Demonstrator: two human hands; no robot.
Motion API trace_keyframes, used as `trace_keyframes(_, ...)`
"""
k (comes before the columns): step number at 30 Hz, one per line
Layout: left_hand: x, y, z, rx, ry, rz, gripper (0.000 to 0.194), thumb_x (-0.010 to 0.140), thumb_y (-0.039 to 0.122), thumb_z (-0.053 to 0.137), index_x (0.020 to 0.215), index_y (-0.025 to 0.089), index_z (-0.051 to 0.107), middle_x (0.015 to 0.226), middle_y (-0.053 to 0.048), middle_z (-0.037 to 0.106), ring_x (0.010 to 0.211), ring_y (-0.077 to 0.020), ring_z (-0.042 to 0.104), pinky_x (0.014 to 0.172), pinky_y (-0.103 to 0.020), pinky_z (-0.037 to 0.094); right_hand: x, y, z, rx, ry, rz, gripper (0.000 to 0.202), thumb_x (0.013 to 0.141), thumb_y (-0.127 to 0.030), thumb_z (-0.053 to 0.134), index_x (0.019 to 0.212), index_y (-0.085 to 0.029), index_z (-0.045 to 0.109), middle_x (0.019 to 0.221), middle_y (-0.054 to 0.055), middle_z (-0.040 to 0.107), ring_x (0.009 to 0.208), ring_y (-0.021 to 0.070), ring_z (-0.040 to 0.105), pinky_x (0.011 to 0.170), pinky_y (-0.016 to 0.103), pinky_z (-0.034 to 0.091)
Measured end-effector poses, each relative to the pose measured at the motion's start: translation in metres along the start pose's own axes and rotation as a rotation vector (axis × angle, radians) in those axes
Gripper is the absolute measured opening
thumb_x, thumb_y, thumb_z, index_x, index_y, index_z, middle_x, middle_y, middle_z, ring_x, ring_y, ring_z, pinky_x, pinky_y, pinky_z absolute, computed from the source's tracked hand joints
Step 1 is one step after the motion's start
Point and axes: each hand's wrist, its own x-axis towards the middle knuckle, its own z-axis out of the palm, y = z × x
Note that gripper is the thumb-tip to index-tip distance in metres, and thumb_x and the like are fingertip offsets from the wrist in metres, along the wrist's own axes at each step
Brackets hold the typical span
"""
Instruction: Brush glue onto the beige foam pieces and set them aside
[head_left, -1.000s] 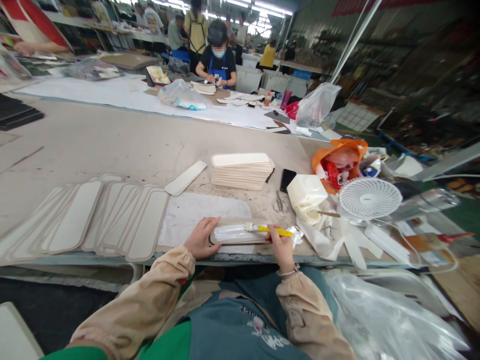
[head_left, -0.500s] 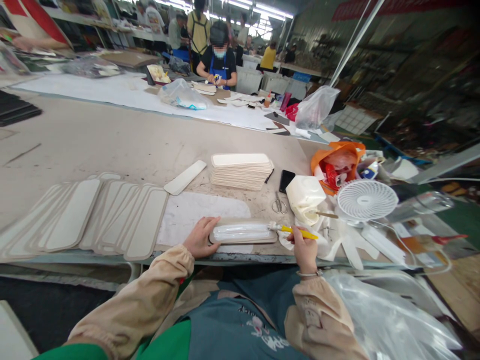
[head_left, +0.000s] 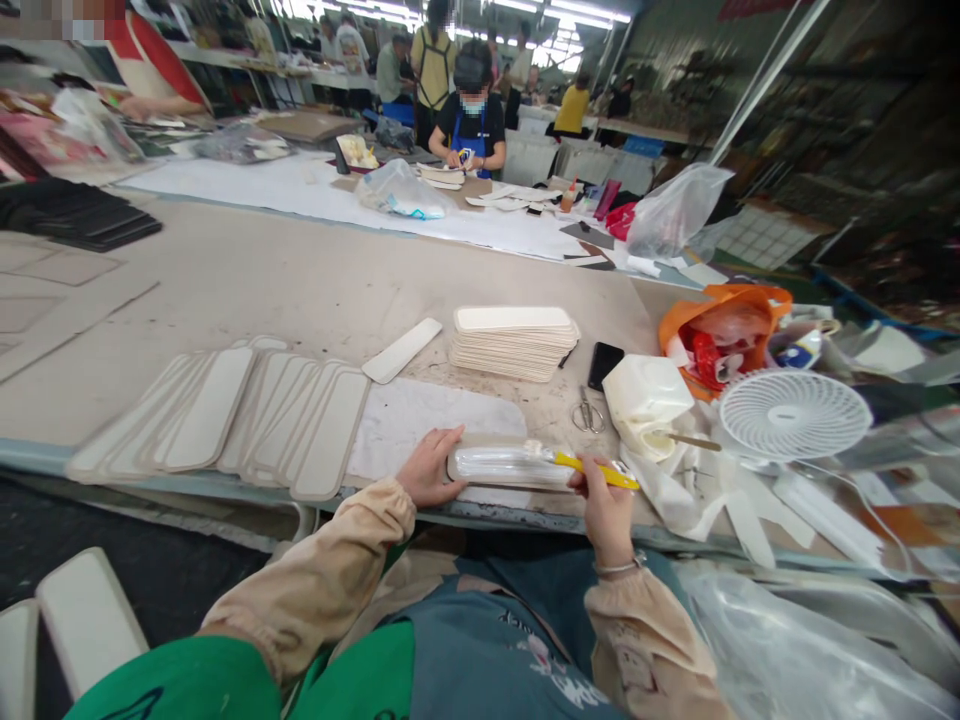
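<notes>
A long grey panel with rounded ends (head_left: 510,464), coated with glossy white glue, lies near the table's front edge. Its left end sits between the thumb and fingers of my left hand (head_left: 433,468), which steadies it. My right hand (head_left: 606,505) is closed around a brush with a yellow handle (head_left: 615,474), its white bristles touching the panel's right half. Behind the panel stands a neat stack of pale oblong pieces (head_left: 511,345). One loose pale piece (head_left: 403,350) lies to its left. Farther left, overlapping grey-bordered panels (head_left: 330,430) fan out in rows.
To the right are a white plastic container (head_left: 646,388), scissors (head_left: 587,414), a black phone (head_left: 605,365), a white fan (head_left: 795,415) and an orange bag (head_left: 720,330). A white sheet (head_left: 442,410) lies under the work. Across the table a person in a blue apron (head_left: 469,130) works.
My right hand has drawn the brush leftward along the panel, so its bristles sit farther from the right end. My left hand keeps its hold. The whole view has shifted.
</notes>
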Motion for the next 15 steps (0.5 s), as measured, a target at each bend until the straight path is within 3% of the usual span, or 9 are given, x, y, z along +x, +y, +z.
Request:
trace_keyframes(3, 0.0, -0.001, 0.002, -0.006, -0.001, -0.007, 0.092, 0.069, 0.039, 0.068, 0.145, 0.018, 0.019, 0.124, -0.013, 0.05, 0.116, -0.0304, 0.046, 0.106, -0.052, 0.031, -0.014, -0.008, 0.032, 0.025, -0.194, 0.039, 0.032, 0.082, -0.048, 0.058, 0.085, -0.016, 0.058, 0.056, -0.001, 0.057, 0.053, 0.0131, 0.05, 0.054, 0.025, 0.042)
trace_keyframes(7, 0.0, -0.001, 0.002, -0.017, -0.001, -0.019, 0.094, 0.068, 0.04, 0.069, 0.145, 0.018, 0.018, 0.122, -0.012, 0.052, 0.114, -0.0305, 0.047, 0.105, -0.051, 0.033, -0.024, -0.014, 0.065, 0.004, -0.319, 0.057, 0.032, 0.082, -0.05, 0.056, 0.086, -0.018, 0.057, 0.056, -0.001, 0.057, 0.053, 0.0148, 0.051, 0.054, 0.027, 0.043)
trace_keyframes(15, 0.0, -0.002, 0.0, -0.021, -0.014, -0.011, 0.095, 0.069, 0.042, 0.068, 0.145, 0.017, 0.018, 0.122, -0.012, 0.052, 0.113, -0.0297, 0.047, 0.104, -0.049, 0.034, -0.025, -0.008, 0.089, -0.076, -0.413, 0.031, 0.031, 0.083, -0.051, 0.053, 0.083, -0.021, 0.059, 0.058, -0.003, 0.059, 0.055, 0.0147, 0.054, 0.058, 0.026, 0.043)
